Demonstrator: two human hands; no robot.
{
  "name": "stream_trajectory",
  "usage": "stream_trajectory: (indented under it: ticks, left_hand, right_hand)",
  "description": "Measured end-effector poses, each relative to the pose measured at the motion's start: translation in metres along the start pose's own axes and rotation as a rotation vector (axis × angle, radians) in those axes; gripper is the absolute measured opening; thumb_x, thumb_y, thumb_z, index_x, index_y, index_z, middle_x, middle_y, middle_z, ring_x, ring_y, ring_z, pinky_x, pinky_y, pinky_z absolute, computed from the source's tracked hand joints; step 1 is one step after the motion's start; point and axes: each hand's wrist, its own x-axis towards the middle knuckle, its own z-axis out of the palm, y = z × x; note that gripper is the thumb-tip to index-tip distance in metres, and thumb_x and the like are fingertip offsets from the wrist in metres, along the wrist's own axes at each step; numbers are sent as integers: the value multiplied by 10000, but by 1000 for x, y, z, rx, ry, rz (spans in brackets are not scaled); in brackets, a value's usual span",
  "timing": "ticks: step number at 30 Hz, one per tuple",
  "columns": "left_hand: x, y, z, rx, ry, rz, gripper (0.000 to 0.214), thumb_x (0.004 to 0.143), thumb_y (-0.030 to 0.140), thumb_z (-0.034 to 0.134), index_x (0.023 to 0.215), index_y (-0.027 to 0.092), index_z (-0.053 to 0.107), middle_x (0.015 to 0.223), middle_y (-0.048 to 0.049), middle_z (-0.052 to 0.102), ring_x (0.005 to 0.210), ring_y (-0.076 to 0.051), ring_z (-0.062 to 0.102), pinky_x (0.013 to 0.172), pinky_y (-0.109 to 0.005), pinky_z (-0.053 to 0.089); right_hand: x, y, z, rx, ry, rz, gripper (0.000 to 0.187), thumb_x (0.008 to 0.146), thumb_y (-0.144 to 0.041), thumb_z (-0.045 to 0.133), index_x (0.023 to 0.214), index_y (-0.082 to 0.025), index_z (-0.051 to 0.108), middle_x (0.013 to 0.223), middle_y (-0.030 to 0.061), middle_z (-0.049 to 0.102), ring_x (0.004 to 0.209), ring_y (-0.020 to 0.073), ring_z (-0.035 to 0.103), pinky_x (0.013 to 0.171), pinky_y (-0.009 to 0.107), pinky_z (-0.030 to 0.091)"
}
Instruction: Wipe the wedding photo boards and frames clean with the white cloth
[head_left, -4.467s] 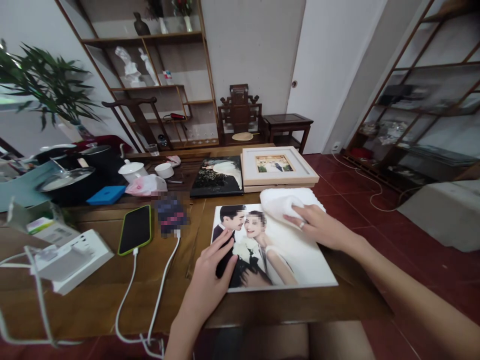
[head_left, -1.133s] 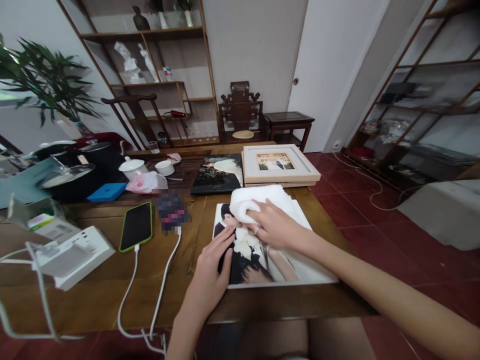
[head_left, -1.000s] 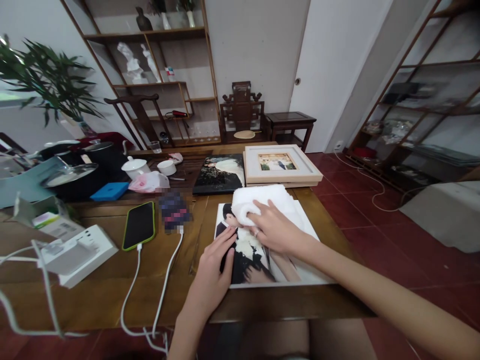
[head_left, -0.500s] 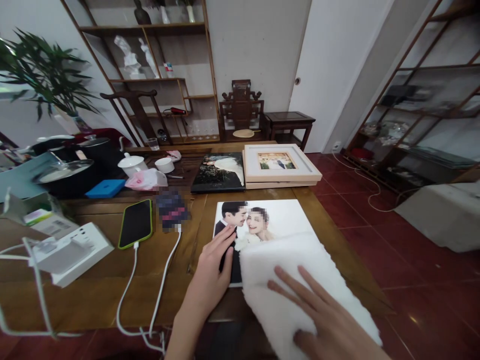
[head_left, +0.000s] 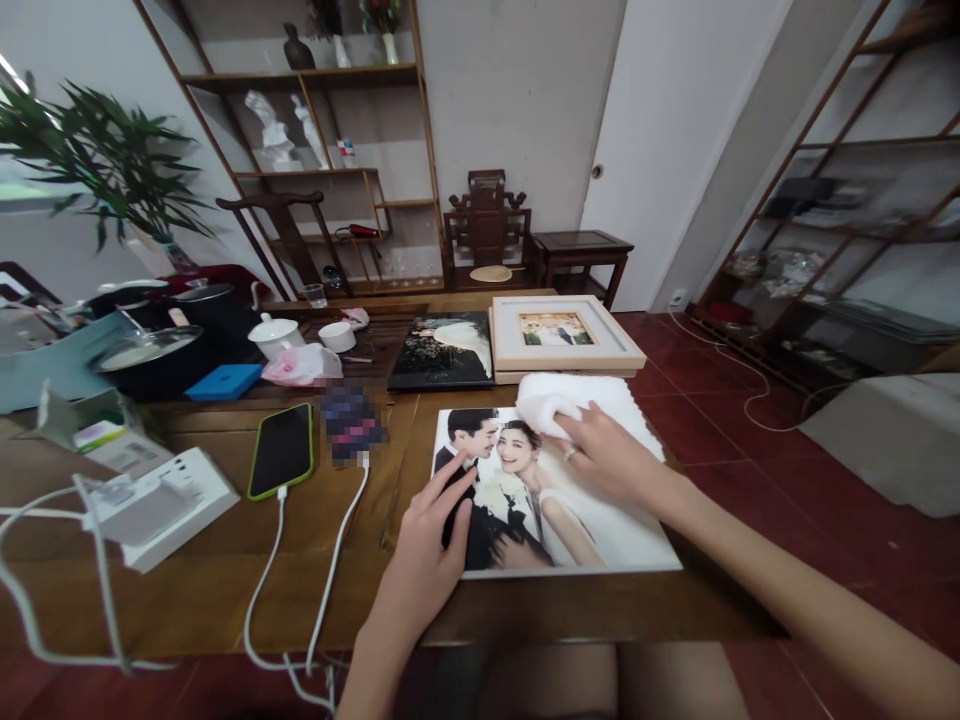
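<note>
A wedding photo panel [head_left: 517, 515] showing a couple lies face up on the wooden table in front of me. My left hand [head_left: 429, 530] rests on its left part, fingers spread and lying flat on the picture. With fingers closed on a fluffy white towel [head_left: 611, 398], my right hand [head_left: 604, 452] presses at the panel's upper right. The towel is bunched at the fingers and spreads past the panel's far edge. The right forearm hides part of the panel's right side.
Behind the panel lie a dark photo album [head_left: 441, 350] and a framed photo [head_left: 566, 335]. To the left are a green-edged phone [head_left: 281, 450] with a white cable [head_left: 261, 570], a white power strip box [head_left: 176, 510], a blue box [head_left: 223, 381] and black pots [head_left: 150, 350].
My right hand has moved away from me with the towel, from the panel's near right to its far right, uncovering the lower picture. Its fingers went from spread to closed. The left hand stays put.
</note>
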Motion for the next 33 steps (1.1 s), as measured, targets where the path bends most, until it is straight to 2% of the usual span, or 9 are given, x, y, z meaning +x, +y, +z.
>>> stream_trajectory:
  ticks: [6, 10, 13, 15, 18, 23, 27, 29, 33]
  left_hand:
    - [-3, 11, -10, -185, 131, -38, 392, 956, 270, 336, 1331, 270, 451, 1481, -26, 349, 1359, -191, 312, 1122, -391, 246]
    - [-5, 5, -9, -301, 225, -60, 420, 969, 323, 265, 1365, 274, 398, 1468, -21, 371, 1355, -204, 316, 1127, -409, 221]
    - [-4, 0, -8, -340, 253, -74, 447, 974, 354, 197, 1377, 276, 375, 1469, -27, 368, 1353, -212, 318, 1121, -428, 230]
    - [-3, 1, -7, -312, 237, -71, 444, 974, 345, 197, 1366, 262, 389, 1464, -42, 374, 1349, -215, 326, 1115, -433, 245]
    - [-1, 5, -7, -157, 146, -67, 397, 947, 326, 344, 1321, 236, 443, 1442, -77, 400, 1335, -234, 351, 1095, -445, 287]
    - [0, 8, -2, 32, 14, -20, 363, 900, 281, 465, 1257, 228, 506, 1417, -100, 417, 1317, -250, 379, 1073, -454, 340]
    - [-1, 4, 2, 83, 29, 45, 351, 889, 252, 482, 1236, 221, 522, 1361, -94, 488, 1318, -255, 378, 1061, -466, 362]
    - [-1, 3, 2, 94, 38, 55, 360, 886, 247, 486, 1244, 213, 519, 1343, -98, 512, 1311, -257, 391, 1053, -470, 374]
    - [-2, 2, 1, 90, 25, 74, 368, 886, 240, 485, 1252, 206, 521, 1329, -102, 537, 1243, -245, 482, 1014, -442, 425]
  right_hand:
    - [-9, -56, 10, 80, -65, -218, 283, 850, -177, 467, 1093, -128, 604, 1286, 179, 533, 1327, 347, 285, 1052, 577, 192]
    - [-31, -83, 7, 178, -126, -505, 230, 809, -231, 560, 1013, -175, 648, 1399, 165, 427, 1354, 351, 223, 1071, 609, 136]
    - [-51, -88, 1, 207, -178, -585, 212, 798, -301, 600, 974, -205, 669, 1431, 147, 389, 1356, 362, 211, 1067, 625, 145]
    - [-65, -87, -5, 193, -226, -582, 197, 813, -334, 596, 938, -206, 679, 1431, 136, 395, 1351, 362, 228, 1067, 619, 175]
    - [-82, -79, -11, 175, -257, -495, 170, 816, -296, 582, 914, -196, 681, 1399, 132, 442, 1338, 345, 274, 1066, 596, 228]
    - [-86, -55, -14, 123, -88, -169, 215, 772, -137, 487, 911, -176, 646, 1320, 170, 514, 1271, 334, 398, 1005, 533, 352]
    - [-56, -39, -16, 97, -44, -15, 216, 873, -172, 388, 864, -192, 603, 985, 121, 654, 1000, 293, 584, 860, 432, 434]
    - [-35, -35, -16, 100, -53, -14, 232, 919, -232, 373, 854, -189, 591, 847, 91, 647, 860, 269, 598, 782, 380, 432]
    - [12, -40, -13, 154, -35, -96, 303, 969, -309, 326, 889, -171, 584, 818, 88, 636, 777, 236, 580, 663, 300, 382]
